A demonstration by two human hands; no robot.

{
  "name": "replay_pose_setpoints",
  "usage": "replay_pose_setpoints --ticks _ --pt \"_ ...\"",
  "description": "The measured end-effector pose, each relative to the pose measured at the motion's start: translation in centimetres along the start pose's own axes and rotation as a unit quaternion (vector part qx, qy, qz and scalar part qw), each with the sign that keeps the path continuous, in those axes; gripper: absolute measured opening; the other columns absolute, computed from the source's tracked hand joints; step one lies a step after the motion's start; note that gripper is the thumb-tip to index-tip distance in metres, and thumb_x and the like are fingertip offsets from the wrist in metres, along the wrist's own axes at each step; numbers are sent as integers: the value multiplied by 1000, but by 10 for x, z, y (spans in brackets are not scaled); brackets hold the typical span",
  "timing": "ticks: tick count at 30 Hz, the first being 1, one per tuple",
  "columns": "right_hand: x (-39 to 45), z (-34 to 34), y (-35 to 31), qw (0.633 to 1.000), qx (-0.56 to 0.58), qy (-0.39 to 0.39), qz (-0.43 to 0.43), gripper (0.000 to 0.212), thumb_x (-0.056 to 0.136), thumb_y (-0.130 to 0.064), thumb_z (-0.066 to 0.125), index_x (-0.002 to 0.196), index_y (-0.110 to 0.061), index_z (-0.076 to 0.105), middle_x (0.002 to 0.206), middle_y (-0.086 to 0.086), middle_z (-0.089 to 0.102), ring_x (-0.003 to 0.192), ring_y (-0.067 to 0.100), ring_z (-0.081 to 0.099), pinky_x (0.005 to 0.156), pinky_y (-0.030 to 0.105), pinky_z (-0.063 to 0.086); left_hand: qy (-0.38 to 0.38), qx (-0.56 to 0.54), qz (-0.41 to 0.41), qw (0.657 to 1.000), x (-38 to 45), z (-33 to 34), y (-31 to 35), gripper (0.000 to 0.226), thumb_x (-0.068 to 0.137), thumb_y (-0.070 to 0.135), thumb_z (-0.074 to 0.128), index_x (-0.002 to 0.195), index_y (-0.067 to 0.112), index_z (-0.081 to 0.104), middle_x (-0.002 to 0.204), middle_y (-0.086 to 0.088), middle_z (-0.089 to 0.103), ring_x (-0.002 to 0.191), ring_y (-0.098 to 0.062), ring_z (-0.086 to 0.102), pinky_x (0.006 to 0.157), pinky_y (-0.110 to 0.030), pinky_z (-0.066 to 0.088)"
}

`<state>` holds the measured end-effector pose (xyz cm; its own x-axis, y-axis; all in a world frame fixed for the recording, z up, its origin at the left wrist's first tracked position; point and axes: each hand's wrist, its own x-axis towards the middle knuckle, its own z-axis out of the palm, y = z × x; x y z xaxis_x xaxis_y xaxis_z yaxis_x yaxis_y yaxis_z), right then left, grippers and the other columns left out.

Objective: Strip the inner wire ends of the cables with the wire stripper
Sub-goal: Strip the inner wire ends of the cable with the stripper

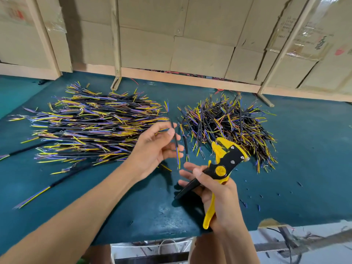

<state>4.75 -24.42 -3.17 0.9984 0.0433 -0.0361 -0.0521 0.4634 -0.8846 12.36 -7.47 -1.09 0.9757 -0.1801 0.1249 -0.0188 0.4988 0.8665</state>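
My left hand (154,147) pinches one short black cable (174,137) between thumb and fingertips, holding it nearly upright above the table. Yellow, blue and purple inner wires stick out of its lower end, just above my right hand's fingers. My right hand (215,193) grips a yellow and black wire stripper (222,164) by its handles, with the jaws pointing up and away, a little to the right of the cable. The handles look spread apart.
A large pile of cables (91,128) lies on the teal table mat (304,149) at the left, and a second pile (230,126) lies at the right. Small insulation scraps (251,199) dot the mat. Cardboard panels (190,39) stand behind; the table's near edge is close.
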Motion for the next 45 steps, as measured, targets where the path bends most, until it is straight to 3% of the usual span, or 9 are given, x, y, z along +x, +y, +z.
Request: replay_pose_setpoints --ticks 7,11,13,17,23,29,34,41,45 --pt "-1 0 3 1000 -3 11 -4 5 77 -6 77 81 -6 74 91 26 70 88 41 72 78 43 60 -72 -50 13 996 -7 4 -11 37 88 1 61 124 6 59 94 -14 68 86 -31 72 71 -38 61" --pt "0 -2 3 1000 13 14 1 17 74 0 81 85 -1 69 82 24 65 81 39 70 76 43 59 -67 16 13 998 -10 4 -13 41 82 17 76 121 21 65 99 -11 69 86 -33 67 61 -36 59" --pt "-1 -2 3 1000 16 18 -5 20 71 -1 85 84 -4 70 80 22 65 78 39 71 75 44 59 -83 49 6 995 -11 4 -16 49 80 9 78 124 25 64 98 -11 69 83 -30 67 61 -34 57" --pt "-1 -2 3 999 35 22 -21 16 71 -7 82 82 -7 70 78 19 65 74 37 70 73 44 60 -111 96 -8 989 -13 4 -18 56 80 5 80 130 24 62 89 -10 69 69 -25 65 68 -32 55" --pt "1 -2 2 991 81 78 -70 8 77 0 73 80 0 65 74 19 59 70 34 65 73 45 59 -121 42 -52 990 -16 4 -14 47 84 -2 72 128 12 64 82 -7 66 71 -20 62 65 -29 54" --pt "2 -7 3 995 64 60 -52 12 75 -2 78 82 -3 68 76 18 62 70 33 67 74 45 60 -125 66 -87 986 -19 8 -13 50 80 21 78 127 13 63 96 -18 73 79 -29 70 69 -33 57" --pt "1 -5 8 997 14 42 -61 11 76 -4 80 78 -12 73 74 11 68 69 30 71 70 41 60 -98 83 -76 989 -16 6 -16 47 75 20 82 120 18 69 83 -16 72 67 -26 66 63 -32 54" --pt "3 -4 5 994 40 83 -57 11 78 -6 78 81 -4 68 74 22 62 66 36 67 70 43 59 -120 97 -112 982 -16 4 -10 50 76 10 78 124 14 65 71 -11 67 64 -21 64 55 -25 48" --pt "5 -4 4 990 61 108 -64 13 75 -8 78 81 -4 67 76 25 61 70 37 65 76 50 58 -171 144 -159 962 -20 0 -4 53 75 10 79 126 12 63 66 -8 65 59 -19 63 56 -24 45"
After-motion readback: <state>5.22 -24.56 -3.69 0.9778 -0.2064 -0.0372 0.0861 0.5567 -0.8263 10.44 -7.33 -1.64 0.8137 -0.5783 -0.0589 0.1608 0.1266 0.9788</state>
